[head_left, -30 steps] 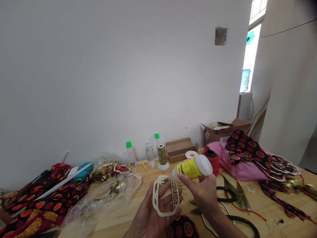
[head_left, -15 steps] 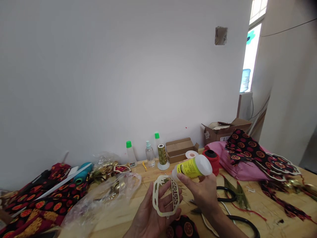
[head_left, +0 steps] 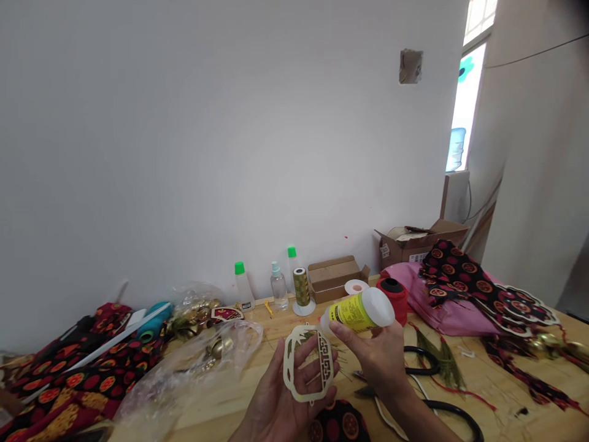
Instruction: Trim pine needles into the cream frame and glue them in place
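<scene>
On my left hand (head_left: 280, 399), palm up with bent fingers behind it, lies a pale openwork frame (head_left: 291, 368) with lattice on its right half. My right hand (head_left: 380, 359) is wrapped round a white bottle with a yellow-green label (head_left: 353, 313). The bottle is tilted, its narrow end down at the frame's upper right edge; whether they touch cannot be made out. Dark patterned fabric (head_left: 343, 423) lies below my left hand. Black-handled scissors (head_left: 453, 411) lie partly under my right forearm.
Green-capped bottles (head_left: 243, 287), a clear pump bottle (head_left: 278, 290), a gold thread spool (head_left: 301, 287) and an open cardboard box (head_left: 335, 279) line the wall. Plastic bags (head_left: 184, 368) and patterned cloth (head_left: 69, 380) lie left. Red thread (head_left: 399, 304), pink plastic (head_left: 432, 307) and tassels (head_left: 444, 362) are right.
</scene>
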`<state>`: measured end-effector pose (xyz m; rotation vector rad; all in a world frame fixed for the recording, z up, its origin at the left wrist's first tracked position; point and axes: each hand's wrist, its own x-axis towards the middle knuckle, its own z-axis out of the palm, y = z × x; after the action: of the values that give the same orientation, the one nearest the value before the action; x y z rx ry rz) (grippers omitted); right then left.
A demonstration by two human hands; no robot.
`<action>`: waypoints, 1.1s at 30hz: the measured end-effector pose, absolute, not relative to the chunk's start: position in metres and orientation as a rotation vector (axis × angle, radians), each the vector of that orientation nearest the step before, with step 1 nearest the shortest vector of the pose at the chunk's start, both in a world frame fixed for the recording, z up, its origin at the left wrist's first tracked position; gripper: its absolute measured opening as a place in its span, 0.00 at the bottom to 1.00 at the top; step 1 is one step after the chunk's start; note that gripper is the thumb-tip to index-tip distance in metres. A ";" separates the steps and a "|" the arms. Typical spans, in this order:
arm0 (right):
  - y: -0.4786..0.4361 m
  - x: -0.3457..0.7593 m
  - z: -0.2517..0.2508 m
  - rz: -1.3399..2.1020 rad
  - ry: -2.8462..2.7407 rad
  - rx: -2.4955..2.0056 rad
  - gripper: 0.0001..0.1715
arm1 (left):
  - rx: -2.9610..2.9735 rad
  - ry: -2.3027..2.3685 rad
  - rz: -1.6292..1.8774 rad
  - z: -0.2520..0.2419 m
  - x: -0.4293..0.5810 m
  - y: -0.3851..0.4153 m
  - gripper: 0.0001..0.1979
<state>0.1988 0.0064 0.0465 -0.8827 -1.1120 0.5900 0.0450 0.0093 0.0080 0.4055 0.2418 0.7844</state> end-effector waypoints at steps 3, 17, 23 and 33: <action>0.006 0.199 0.046 0.590 -1.108 -0.875 0.09 | 0.406 0.245 0.785 0.008 0.045 0.010 0.27; 0.008 0.198 0.047 0.739 -1.013 -0.765 0.15 | 0.430 0.296 0.782 0.010 0.046 0.008 0.26; 0.019 0.195 0.039 0.907 -0.775 -0.729 0.12 | 0.413 0.280 0.782 0.008 0.046 0.008 0.25; 0.008 0.203 0.059 0.691 -0.846 -0.861 0.24 | 0.365 0.394 0.736 -0.002 0.042 0.024 0.23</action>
<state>0.2030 0.0076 0.0589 -0.8614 -0.8460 0.6915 0.0422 0.0238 -0.0018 0.3645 0.3936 0.7359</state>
